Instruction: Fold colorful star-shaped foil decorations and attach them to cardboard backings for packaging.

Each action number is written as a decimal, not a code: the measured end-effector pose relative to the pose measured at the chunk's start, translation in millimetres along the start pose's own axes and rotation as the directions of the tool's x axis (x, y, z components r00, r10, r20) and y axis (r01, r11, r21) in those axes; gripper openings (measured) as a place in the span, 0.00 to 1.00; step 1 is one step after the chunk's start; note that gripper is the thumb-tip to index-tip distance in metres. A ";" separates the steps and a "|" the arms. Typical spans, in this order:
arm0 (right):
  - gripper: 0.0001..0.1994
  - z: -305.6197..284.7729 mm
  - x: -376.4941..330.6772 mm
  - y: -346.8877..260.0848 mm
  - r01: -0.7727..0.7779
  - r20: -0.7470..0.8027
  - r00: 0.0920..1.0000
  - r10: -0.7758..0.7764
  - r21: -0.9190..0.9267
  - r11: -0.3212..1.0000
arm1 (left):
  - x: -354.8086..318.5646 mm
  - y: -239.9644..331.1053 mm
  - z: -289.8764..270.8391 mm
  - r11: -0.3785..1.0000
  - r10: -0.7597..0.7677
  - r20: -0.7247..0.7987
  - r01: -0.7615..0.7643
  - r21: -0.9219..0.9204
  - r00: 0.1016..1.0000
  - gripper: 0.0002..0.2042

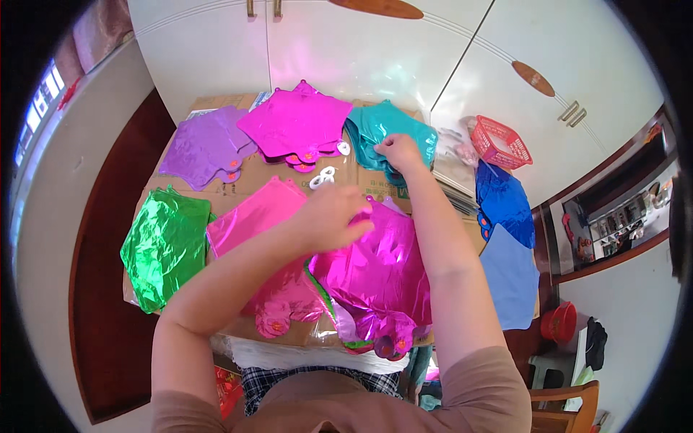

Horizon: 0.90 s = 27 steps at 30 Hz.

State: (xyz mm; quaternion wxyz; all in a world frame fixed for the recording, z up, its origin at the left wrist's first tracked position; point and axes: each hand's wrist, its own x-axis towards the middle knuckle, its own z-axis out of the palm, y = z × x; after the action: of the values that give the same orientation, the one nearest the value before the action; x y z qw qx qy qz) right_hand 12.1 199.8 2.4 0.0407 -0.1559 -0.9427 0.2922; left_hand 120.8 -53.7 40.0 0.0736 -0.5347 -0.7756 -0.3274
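My right hand [402, 153] reaches to the far side and pinches the top of a pile of teal foil balloons [382, 123], which lie flat. Nearer, my left hand [333, 220] hovers over the balloons, thumb and fingers apart and slightly blurred, with nothing visible in it. Beneath and beside it lie a hot-pink foil balloon [256, 209] and a stack of shiny magenta foil balloons [375, 274]. Beyond is a pile of magenta star-shaped balloons [296, 126]. Small white rings [322, 177], perhaps ribbon rolls, sit on the cardboard between the piles.
Purple [206, 144] and green foil balloons [167, 242] lie at the left. Dark blue [505, 198] and light blue ones [509, 278] are at the right. A pink basket [499, 142] stands at the back right. Cardboard [238, 189] covers the table before white cabinets [361, 50].
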 end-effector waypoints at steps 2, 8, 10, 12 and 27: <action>0.13 -3.4 6.4 6.0 -0.057 0.057 0.997 0.050 0.124 0.991 | 20.5 -29.4 -0.8 0.997 -0.066 -0.003 0.066 0.038 0.998 0.14; 0.09 1.4 17.9 11.0 0.076 0.012 0.997 -0.081 0.211 0.974 | 83.4 -105.6 19.9 0.959 -0.013 -0.110 0.043 0.282 0.994 0.12; 0.08 1.2 12.1 12.2 0.051 0.023 0.998 -0.062 0.344 0.937 | 92.7 -109.4 27.4 0.923 -0.192 0.006 0.178 0.342 0.981 0.12; 0.07 -7.0 14.8 13.5 -0.025 0.052 0.999 -0.003 0.525 0.851 | 92.7 -112.0 31.3 0.881 -0.213 0.007 0.189 0.434 0.977 0.12; 0.09 -228.6 -140.2 21.0 0.257 -0.249 0.965 -0.081 0.838 0.481 | 86.4 -104.6 35.1 0.831 -0.276 -0.023 0.251 0.496 0.961 0.12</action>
State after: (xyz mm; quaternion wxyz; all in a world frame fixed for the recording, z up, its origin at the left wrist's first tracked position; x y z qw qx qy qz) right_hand 189.0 294.7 181.3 0.2246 -0.0459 -0.6725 0.7037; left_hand 1.2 12.0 8.1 0.1429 -0.3938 -0.9011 -0.1119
